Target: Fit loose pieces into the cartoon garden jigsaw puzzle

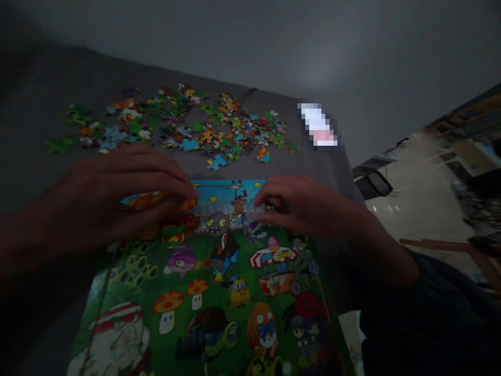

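A large cartoon jigsaw picture with mushrooms and zombies on green lies on a grey cloth surface, and its top edge shows a blue sky strip. My left hand lies over orange pieces at the picture's upper left, fingertips at the blue strip. My right hand curls at the upper right edge, fingertips pinched together on the picture. Whatever lies under those fingertips is hidden. A loose spread of several small puzzle pieces sits beyond both hands, with a blue piece closest to them.
A pixelated, blurred flat object lies on the grey surface's far right corner. Beyond that edge are a pale floor, a wooden rail and dim furniture. A dark sleeve or lap fills the lower right.
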A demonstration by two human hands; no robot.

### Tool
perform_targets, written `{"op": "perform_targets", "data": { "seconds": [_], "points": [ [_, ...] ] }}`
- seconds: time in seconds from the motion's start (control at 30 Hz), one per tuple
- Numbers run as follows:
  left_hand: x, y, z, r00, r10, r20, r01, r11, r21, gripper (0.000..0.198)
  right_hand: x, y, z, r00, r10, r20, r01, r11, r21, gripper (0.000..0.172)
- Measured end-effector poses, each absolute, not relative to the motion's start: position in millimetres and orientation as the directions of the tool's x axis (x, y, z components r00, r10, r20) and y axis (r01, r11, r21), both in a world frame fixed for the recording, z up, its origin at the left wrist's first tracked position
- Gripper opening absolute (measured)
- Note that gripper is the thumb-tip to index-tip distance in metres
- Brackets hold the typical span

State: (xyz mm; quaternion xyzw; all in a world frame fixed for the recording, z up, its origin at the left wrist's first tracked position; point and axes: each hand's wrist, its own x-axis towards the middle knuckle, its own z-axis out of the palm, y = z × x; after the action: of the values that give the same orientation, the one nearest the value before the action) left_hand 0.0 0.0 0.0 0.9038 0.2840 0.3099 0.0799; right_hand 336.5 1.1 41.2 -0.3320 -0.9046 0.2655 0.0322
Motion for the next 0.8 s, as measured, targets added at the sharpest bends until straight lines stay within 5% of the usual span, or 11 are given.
{"op": "perform_targets", "data": {
  "seconds": [0.23,0.8],
  "points": [
    [9.5,-2.8,9.8,0.678,0.51,0.529,0.408,-0.86,0.306,0.015,335.2,-1.8,32.1,-0.784,0.604,-0.144,0.585,0.639,-0.499,0.036],
    [6.3,-2.5,11.4,0.737,0.458,0.497,0.386,-0.889,0.246,0.015,329.4,-3.3,32.2,-0.753,0.629,-0.195,0.634,0.613,-0.472,0.018]
  ]
}}
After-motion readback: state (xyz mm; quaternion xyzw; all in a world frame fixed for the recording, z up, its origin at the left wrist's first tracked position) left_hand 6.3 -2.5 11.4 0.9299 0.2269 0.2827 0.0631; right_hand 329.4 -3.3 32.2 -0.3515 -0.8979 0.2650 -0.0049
